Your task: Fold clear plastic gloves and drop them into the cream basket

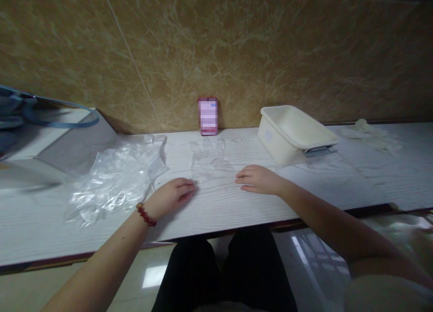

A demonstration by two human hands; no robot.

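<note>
Left grip point(174, 194), right grip point(260, 179): both released, part-open. Flat clear plastic bag point(209, 157) at right's ten o'clock; contact unclear.

Open lane on the tabletop point(216, 212) between left hand point(174, 195) and right hand point(260, 179); thin clear plastic point(208, 156) lies just ahead. Crumpled plastic pile point(113, 174) blocks left of left hand. Cream bin point(279, 148) blocks ahead-right of right hand. Phone point(209, 117), then wall point(176, 54), stop forward reach between hands.

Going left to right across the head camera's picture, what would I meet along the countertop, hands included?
White box, crumpled clear plastic, left hand, thin clear plastic, right hand, cream bin, pale crumpled item.
</note>
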